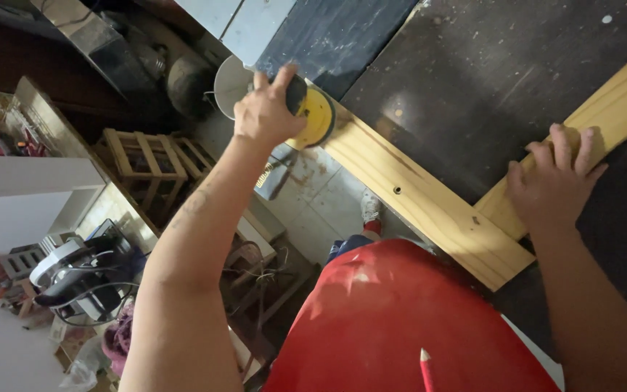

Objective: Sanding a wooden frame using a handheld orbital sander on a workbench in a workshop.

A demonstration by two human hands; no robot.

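My left hand (264,109) grips a round sander with a yellow pad (316,116), pressed on the far end of a pale wooden board (415,196). That board joins a second pale board (618,109) at a right angle on a dark worktop (473,87). My right hand (554,178) lies flat, fingers spread, on the second board near the joint. A small hole (398,190) shows in the first board.
A red pencil (425,370) pokes up from my red shirt (393,319). Down on the floor to the left are wooden crates (143,160), a white bucket (228,83), a power saw (74,279) and wood scraps.
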